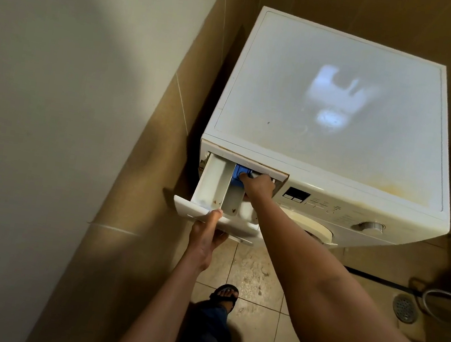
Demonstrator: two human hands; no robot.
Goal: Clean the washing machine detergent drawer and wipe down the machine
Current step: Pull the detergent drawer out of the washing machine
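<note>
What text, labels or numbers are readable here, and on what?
None are legible.
Control panel: small printed markings beside the display and around the dial, too small and blurred to read.
Display: dark, no digits showing.
Detergent drawer: no compartment markings readable; the blue insert is partly covered by the right hand.

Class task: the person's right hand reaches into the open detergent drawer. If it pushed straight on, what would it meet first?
Most likely the blue plastic insert, which the right hand already appears to touch; depth is unclear.

Tan tiled floor [255, 277] (stained), floor drain [404, 308], beige walls [55, 87].
</note>
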